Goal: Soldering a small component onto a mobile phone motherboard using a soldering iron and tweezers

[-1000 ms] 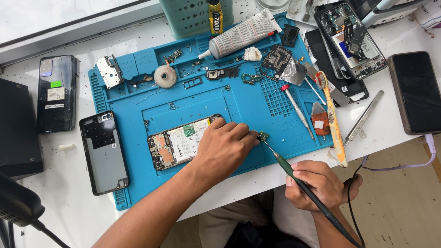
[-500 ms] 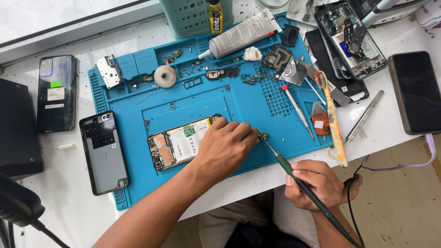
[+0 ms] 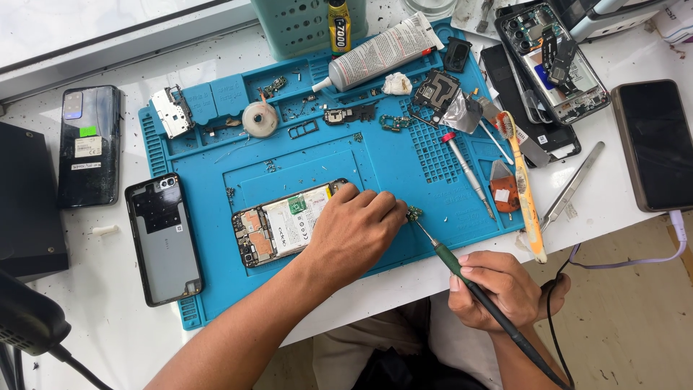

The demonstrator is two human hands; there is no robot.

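An opened phone (image 3: 278, 224) with its back off lies on the blue work mat (image 3: 375, 162). My left hand (image 3: 354, 231) rests over the phone's right end, fingers curled and pressed down near a small green circuit part (image 3: 414, 214). A soldering iron (image 3: 469, 282) with a green and black handle is held like a pen in my right hand (image 3: 498, 289), just off the table's front edge. Its thin tip touches the small circuit part beside my left fingertips.
A phone back cover (image 3: 162, 238) lies at the mat's left edge, a dark phone (image 3: 88, 144) further left. Glue tube (image 3: 382, 52), solder reel (image 3: 260, 119), screwdriver (image 3: 468, 173), toothbrush (image 3: 523, 184), tweezers (image 3: 574, 184), a disassembled phone (image 3: 552, 61) and a black phone (image 3: 653, 144) lie around.
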